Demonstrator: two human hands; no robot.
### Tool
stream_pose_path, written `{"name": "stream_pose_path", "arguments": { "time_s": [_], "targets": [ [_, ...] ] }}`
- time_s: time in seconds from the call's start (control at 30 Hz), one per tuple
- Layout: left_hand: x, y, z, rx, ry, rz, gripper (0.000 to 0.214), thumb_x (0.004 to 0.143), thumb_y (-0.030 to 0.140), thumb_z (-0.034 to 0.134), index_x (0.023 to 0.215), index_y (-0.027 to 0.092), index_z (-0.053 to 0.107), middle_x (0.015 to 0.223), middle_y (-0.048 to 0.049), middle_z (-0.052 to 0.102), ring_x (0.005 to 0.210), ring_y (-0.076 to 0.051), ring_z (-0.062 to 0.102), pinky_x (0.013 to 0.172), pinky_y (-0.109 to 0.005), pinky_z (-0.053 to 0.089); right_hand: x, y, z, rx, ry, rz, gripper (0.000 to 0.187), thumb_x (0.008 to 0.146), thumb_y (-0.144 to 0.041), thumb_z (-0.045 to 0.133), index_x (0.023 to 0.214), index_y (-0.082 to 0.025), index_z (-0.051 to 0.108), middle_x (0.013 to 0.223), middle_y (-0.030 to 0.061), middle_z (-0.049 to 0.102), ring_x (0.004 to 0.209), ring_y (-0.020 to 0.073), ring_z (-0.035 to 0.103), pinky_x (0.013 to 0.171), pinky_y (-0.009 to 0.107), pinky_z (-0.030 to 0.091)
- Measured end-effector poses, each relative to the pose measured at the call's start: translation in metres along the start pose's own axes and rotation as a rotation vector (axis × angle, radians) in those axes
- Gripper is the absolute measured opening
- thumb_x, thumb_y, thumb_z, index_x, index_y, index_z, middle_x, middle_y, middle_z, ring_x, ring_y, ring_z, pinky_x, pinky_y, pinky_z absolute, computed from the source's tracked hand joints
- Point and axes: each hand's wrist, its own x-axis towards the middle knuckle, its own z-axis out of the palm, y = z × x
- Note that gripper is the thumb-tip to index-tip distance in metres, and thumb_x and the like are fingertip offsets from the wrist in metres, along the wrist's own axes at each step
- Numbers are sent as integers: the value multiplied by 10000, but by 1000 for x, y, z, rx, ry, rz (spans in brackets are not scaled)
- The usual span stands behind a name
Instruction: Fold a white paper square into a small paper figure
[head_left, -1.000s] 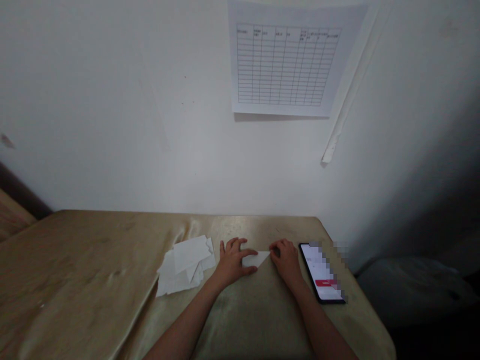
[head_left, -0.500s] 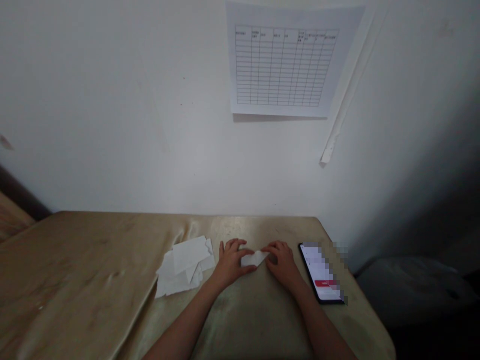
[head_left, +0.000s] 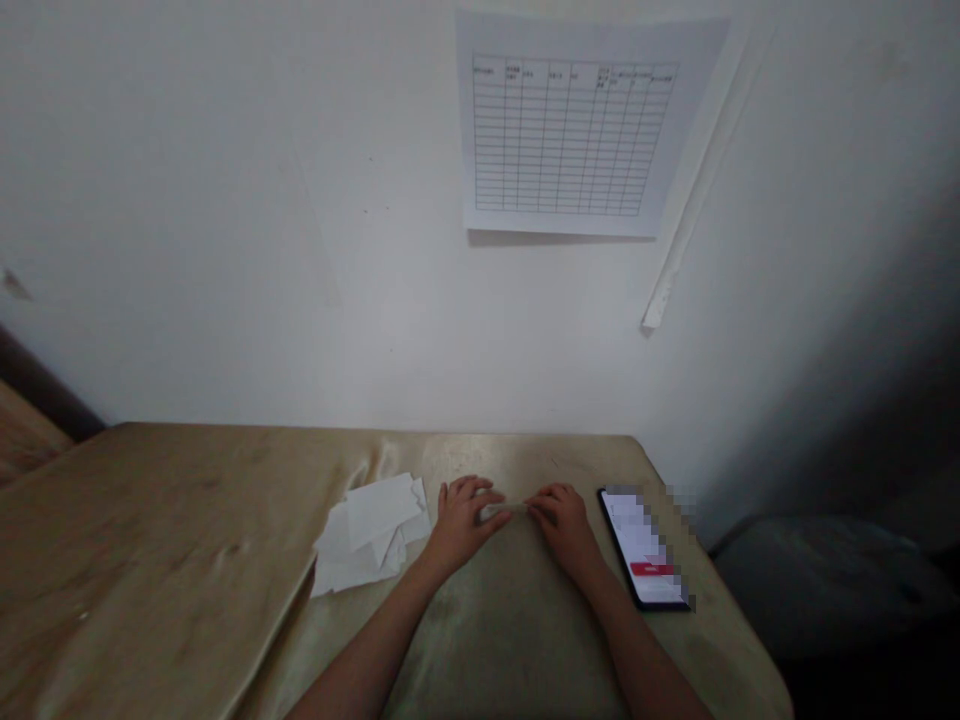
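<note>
A small folded piece of white paper (head_left: 514, 507) stretches between my two hands, low over the table, and shows only as a thin strip. My left hand (head_left: 466, 520) pinches its left end between thumb and fingers. At the other end, my right hand (head_left: 559, 515) grips the paper with its fingertips. Parts of the paper are hidden behind the fingers. Just left of my left hand lies a loose pile of white paper pieces (head_left: 367, 535), overlapping one another.
A phone (head_left: 645, 550) with a lit screen lies right of my right hand. The table (head_left: 187, 540) has a brownish, wrinkled cover and meets a white wall (head_left: 225, 250). On the wall hangs a sheet with a printed grid (head_left: 570, 130). Dark bundled material (head_left: 832, 580) sits beyond the right edge.
The paper between my hands has gone from a wider, angled shape to a thin strip. My fingers have drawn slightly closer together. The pile and phone stay put.
</note>
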Motion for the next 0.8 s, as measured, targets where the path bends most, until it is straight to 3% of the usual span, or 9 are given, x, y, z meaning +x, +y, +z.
{"name": "stream_pose_path", "arguments": {
  "time_s": [0.17,0.37,0.53,0.8],
  "targets": [
    [3,-8,3,-14,99,43,417,847,446,681,1215,252,657,1206,-72,672,1194,-273,539,1066,-467,387,0,4,1,95,68,110,192,890,-234,577,1009,-214,726,980,82,697,996,248,591,960,411,425],
    [2,-4,-1,-6,20,25,629,824,305,695,1418,300,489,1311,-60,621,1243,-271,504,1091,-474,358,-2,7,8,90,59,156,207,851,-199,592,1016,-238,711,1014,88,675,973,250,607,949,405,449],
    [-1,-4,0,60,-86,17,534,828,272,690,1325,427,572,1399,5,577,1338,-304,408,1139,-578,248,-4,6,10,-84,20,45,236,867,-177,589,1033,-274,725,1019,80,667,1084,273,546,978,412,420],
    [-3,-1,-3,124,-183,-25,335,881,379,644,1208,451,659,1471,49,526,1401,-350,331,1139,-694,142,-6,-3,3,-139,-26,11,292,825,-240,697,1102,-327,725,1107,71,607,1118,258,509,1021,409,397]
  ]
}}
